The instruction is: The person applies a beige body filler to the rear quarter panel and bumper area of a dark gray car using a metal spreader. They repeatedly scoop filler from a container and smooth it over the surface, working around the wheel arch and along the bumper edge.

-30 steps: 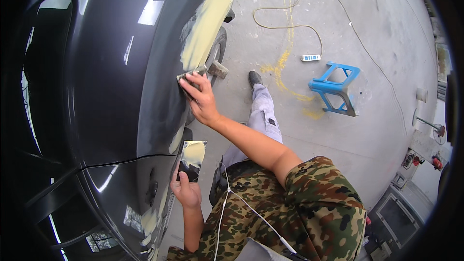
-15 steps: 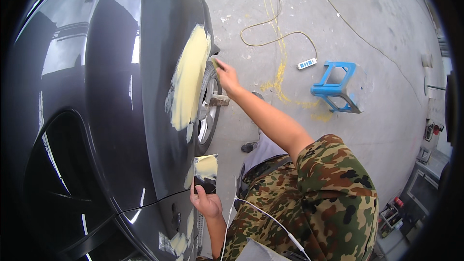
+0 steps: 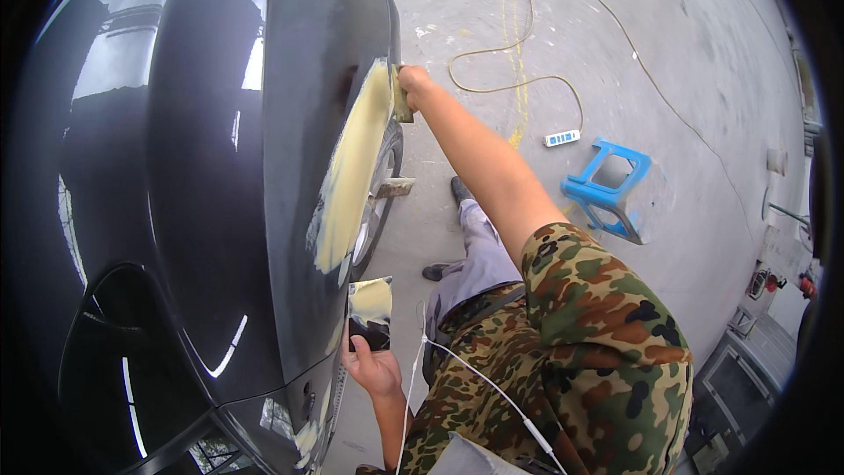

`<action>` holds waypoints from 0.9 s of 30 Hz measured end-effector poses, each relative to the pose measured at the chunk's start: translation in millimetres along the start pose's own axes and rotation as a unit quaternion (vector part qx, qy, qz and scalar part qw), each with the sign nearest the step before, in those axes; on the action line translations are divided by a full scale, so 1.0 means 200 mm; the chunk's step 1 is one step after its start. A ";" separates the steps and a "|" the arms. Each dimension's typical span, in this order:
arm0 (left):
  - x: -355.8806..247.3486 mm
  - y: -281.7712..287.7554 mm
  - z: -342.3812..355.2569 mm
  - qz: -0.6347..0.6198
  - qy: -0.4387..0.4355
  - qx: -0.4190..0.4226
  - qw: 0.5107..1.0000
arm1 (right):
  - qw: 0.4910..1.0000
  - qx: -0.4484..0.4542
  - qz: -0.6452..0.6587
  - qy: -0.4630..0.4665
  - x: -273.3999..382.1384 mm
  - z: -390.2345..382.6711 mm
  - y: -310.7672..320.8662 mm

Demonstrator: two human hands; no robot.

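Observation:
Pale yellow body filler (image 3: 353, 180) lies in a long smear along the side panel of a dark grey car (image 3: 299, 185), above the wheel. My right arm is stretched out. My right hand (image 3: 412, 86) grips a putty spreader (image 3: 402, 105) with filler on it, held at the upper right edge of the smear. Whether its blade touches the panel I cannot make out. Close to the car's side, my left hand (image 3: 374, 371) holds a flat, dark mixing board (image 3: 369, 334). A cream-coloured layer of filler covers its far part.
A wheel (image 3: 380, 167) sits under the panel, with a block-like piece (image 3: 396, 186) beside it. On the concrete floor are a blue stool (image 3: 607, 180) and a white power strip (image 3: 563, 138) with a long cord (image 3: 492, 51). A white cable (image 3: 492, 387) hangs across my front.
My right hand has gone farther along the panel, toward the far end of the filler, and the spreader now shows more fully. The left hand keeps holding the board. The whole view has shifted slightly.

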State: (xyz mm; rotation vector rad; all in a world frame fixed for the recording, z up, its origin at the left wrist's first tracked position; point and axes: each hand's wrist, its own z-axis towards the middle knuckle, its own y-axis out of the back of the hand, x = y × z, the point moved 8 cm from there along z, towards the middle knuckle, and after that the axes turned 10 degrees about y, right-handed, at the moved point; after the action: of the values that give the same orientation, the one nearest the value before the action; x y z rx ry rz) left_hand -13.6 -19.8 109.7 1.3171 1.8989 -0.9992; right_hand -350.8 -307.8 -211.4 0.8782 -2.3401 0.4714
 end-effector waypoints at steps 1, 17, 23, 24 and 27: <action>0.00 0.00 0.00 -0.002 0.001 0.005 1.000 | 1.000 0.002 -0.006 0.005 0.01 0.01 0.00; 0.04 0.19 0.01 -0.044 0.015 0.005 0.999 | 0.990 0.034 0.054 0.129 0.05 -0.15 -0.10; 0.09 0.39 0.00 -0.057 0.027 0.032 0.998 | 0.971 0.065 0.065 0.220 -0.02 -0.45 -0.12; 0.09 0.42 0.00 -0.054 0.027 0.030 0.998 | 0.968 0.067 0.068 0.233 -0.03 -0.51 -0.13; 0.09 0.49 0.00 -0.050 0.026 0.033 0.998 | 0.957 0.067 0.059 0.275 -0.05 -0.69 -0.13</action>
State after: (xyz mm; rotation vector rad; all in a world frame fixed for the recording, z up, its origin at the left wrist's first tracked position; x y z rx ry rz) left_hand 73.8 10.8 71.8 1.3076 2.0042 -1.0949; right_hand -271.6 -251.6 -110.4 0.5700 -1.8659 0.8178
